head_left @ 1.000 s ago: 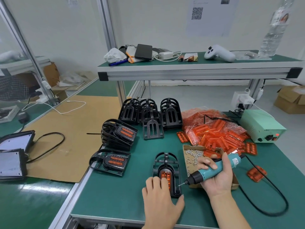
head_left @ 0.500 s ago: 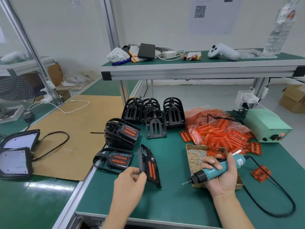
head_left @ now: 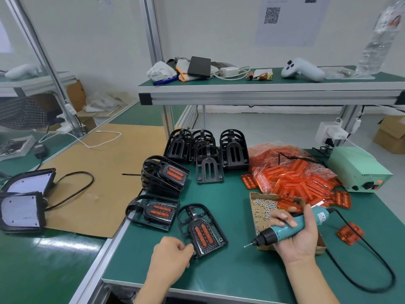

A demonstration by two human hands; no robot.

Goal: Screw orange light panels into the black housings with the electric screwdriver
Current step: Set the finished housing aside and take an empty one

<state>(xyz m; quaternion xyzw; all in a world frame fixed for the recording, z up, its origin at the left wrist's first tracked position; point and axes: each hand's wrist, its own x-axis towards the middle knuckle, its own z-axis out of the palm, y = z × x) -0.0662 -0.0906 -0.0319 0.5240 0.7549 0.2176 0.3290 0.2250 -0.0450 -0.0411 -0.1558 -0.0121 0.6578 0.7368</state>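
My left hand (head_left: 169, 258) pinches the near corner of a black housing (head_left: 202, 230) that lies face up on the green table (head_left: 230, 279), its two orange light strips showing. My right hand (head_left: 294, 232) grips the teal electric screwdriver (head_left: 287, 229), bit pointing left over the table with a screw on its tip. Two other housings with orange panels, (head_left: 153, 212) and a stack (head_left: 164, 175), lie to the left. Empty black housings (head_left: 208, 150) stand behind. A heap of orange panels (head_left: 298, 178) sits at the right.
A cardboard box of small screws (head_left: 265, 208) lies under my right hand. A green power supply (head_left: 359, 172) stands at the far right, its black cable (head_left: 372, 279) looping near the table's front edge. One loose orange panel (head_left: 350, 233) lies at right. A shelf (head_left: 271, 93) runs overhead.
My left hand lifted the housing off the table, turned it over and laid it face up further left. The right hand kept the screwdriver nearly still.
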